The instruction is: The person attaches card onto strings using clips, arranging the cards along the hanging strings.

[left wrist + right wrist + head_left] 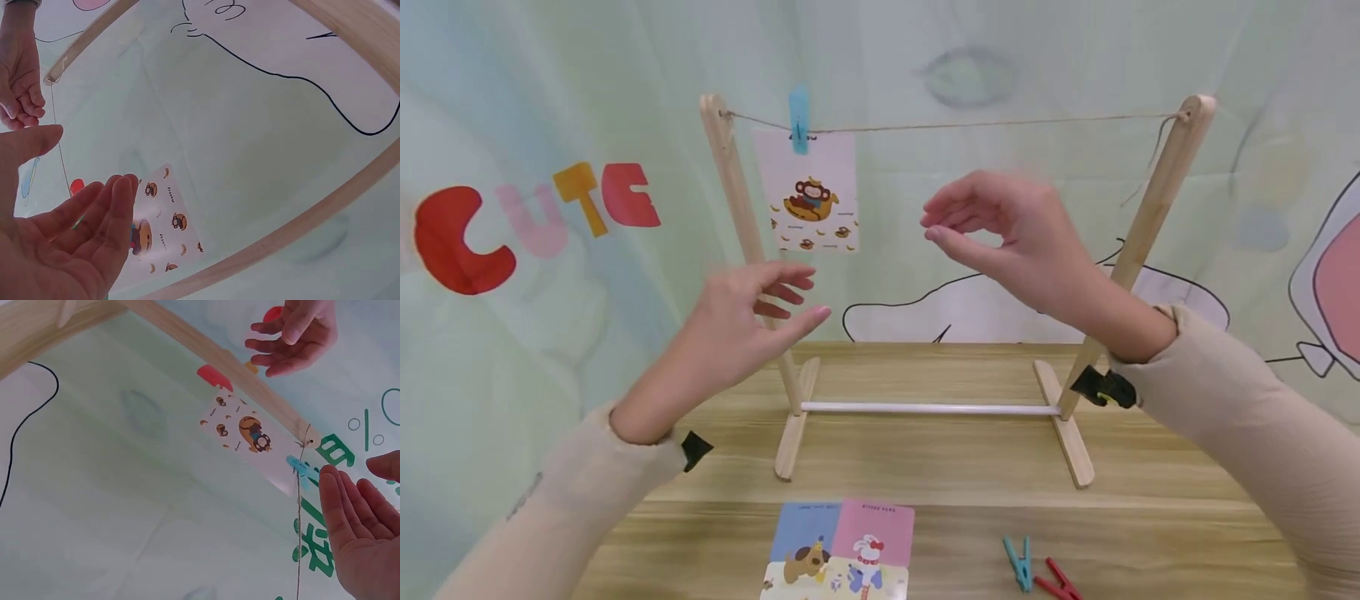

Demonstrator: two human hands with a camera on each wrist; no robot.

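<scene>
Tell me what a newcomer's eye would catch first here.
Likely the monkey card, hanging from the string by a blue clothespin near the left post. Next, in the head view, the empty left hand, lower than the card, and the empty right hand, to the card's right. Then the bold CUTE lettering, far left on the backdrop.

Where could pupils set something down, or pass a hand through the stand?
Bare table lies between the white rod behind and the cards and clips in front. A hand could probably pass under the string, right of the hung card, once the right hand clears. The string's left end is crowded by the blue clip.
</scene>
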